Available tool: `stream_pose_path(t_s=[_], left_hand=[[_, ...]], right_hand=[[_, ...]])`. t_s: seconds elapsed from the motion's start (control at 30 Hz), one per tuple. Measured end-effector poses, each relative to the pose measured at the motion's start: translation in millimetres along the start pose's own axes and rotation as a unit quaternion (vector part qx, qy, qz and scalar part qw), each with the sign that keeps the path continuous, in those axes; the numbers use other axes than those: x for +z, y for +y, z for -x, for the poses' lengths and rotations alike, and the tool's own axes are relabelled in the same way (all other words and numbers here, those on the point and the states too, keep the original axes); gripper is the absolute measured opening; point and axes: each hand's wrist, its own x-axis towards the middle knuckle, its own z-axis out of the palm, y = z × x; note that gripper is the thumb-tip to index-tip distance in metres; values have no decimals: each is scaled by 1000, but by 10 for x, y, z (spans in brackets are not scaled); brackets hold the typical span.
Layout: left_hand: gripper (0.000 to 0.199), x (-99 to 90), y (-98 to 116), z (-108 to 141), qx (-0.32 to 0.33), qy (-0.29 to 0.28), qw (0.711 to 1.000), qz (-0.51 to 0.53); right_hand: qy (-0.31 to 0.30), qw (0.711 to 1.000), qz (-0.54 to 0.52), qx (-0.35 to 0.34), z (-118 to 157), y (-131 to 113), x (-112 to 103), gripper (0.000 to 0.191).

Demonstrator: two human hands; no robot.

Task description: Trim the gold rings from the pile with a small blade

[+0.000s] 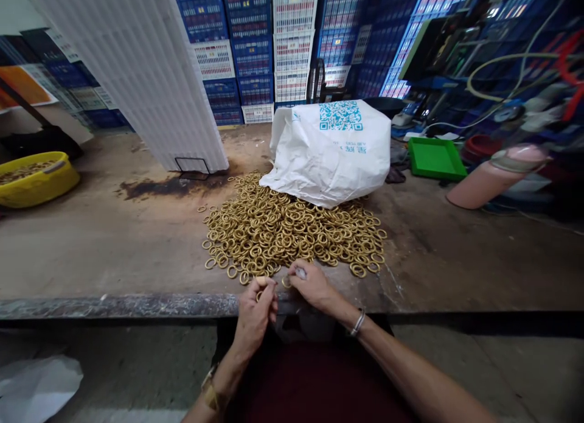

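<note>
A wide heap of brass-coloured rings point(283, 228) lies on the worktable in front of me. At the table's front edge my left hand point(255, 316) is closed, and a ring point(259, 296) shows between its curled fingers. Close by on the right, my right hand point(314, 286) is closed too, thumb and fingers together. A small whitish piece point(300, 273) shows at its fingers; its kind is unclear. One ring point(286, 282) is just by the right fingertips, and I cannot tell whether they touch it. A white woven sack point(333, 158) with blue print lies over the heap's back.
A yellow tub point(39, 179) of small pieces stands at the left. A tall white ribbed panel point(137, 76) rises behind the table point(114, 240). Right of the sack are a green tray point(437, 158) and a pink bottle point(497, 176). Stacked crates point(250, 58) line the back.
</note>
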Motion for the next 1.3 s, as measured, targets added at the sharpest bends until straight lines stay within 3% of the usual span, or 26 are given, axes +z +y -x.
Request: stream_pose_path(t_s=[0.1, 0.2, 0.27, 0.57, 1.1, 1.2, 1.3], left_hand=[[23, 60, -39, -9, 84, 7, 988, -131], [20, 118, -33, -17, 132, -16, 977, -165], [17, 150, -16, -20, 127, -24, 979, -157], [27, 206, -31, -1, -32, -83, 993, -81], [29, 165, -95, -12, -58, -96, 994, 7], [27, 176, -83, -12, -60, -93, 994, 26], [26, 190, -72, -15, -59, -91, 994, 34]], right_hand=[[-40, 983, -164, 66, 52, -11, -31, 10], [-67, 957, -258, 118, 104, -16, -55, 16], [-69, 950, -275, 131, 122, -9, -66, 17], [-23, 977, -193, 88, 138, 16, -49, 18], [-52, 964, -243, 96, 122, 9, -61, 11], [-7, 986, -158, 52, 108, 60, -63, 8], [13, 999, -28, -35, 125, 129, -56, 10]])
